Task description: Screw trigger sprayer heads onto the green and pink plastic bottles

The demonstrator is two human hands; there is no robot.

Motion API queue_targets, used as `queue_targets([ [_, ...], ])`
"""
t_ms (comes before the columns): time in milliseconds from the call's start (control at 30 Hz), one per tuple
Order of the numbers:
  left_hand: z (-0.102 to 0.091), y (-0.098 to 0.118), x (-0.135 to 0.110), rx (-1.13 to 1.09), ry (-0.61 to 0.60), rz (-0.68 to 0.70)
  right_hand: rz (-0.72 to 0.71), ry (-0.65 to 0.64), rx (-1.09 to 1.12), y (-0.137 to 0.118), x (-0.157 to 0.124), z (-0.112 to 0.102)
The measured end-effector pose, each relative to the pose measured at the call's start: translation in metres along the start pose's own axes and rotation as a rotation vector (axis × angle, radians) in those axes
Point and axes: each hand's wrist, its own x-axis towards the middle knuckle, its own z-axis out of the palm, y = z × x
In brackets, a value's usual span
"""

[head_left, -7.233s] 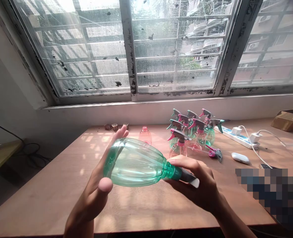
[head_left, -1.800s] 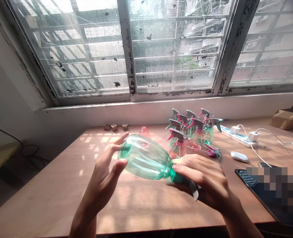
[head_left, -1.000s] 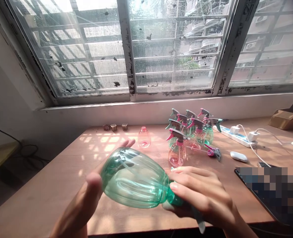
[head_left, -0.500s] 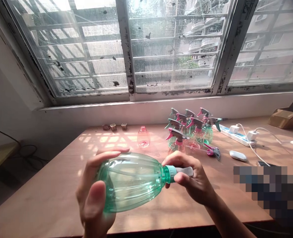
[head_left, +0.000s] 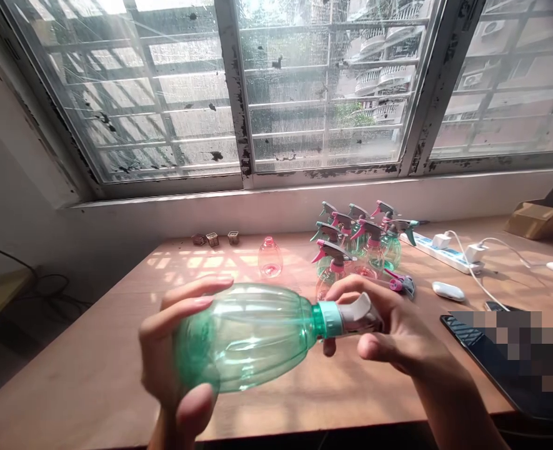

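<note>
Green spray bottle (head_left: 248,334) held sideways above table (head_left: 93,375). Left hand (head_left: 173,356) wrapped around its base; right hand (head_left: 388,331) gripping grey spray head (head_left: 358,315). Cluster of spray bottles (head_left: 355,240) well behind.

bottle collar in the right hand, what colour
Teal collar, on the green bottle; head view.

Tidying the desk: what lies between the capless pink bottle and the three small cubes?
Only bare wooden table, in the head view, between pink bottle and cubes.
</note>
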Motion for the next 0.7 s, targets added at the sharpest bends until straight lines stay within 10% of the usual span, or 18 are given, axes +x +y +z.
queue_targets([
  [133, -0.005, -0.016, 0.0, 0.223, -0.482, -0.051, -0.146, 0.136, -0.136, -0.014, -0.009, -0.005],
  [300, 0.031, -0.016, -0.016, 0.24, -0.935, -0.324, 0.042, -0.043, -0.397, -0.011, 0.002, -0.004],
  [467, 0.046, -0.044, -0.031, 0.235, -0.923, -0.477, 0.039, 0.138, -0.67, -0.003, 0.012, -0.032],
  [700, 0.031, -0.084, -0.039, 0.272, -0.96, -0.587, 0.224, 0.731, -1.391, 0.001, -0.004, -0.156],
])
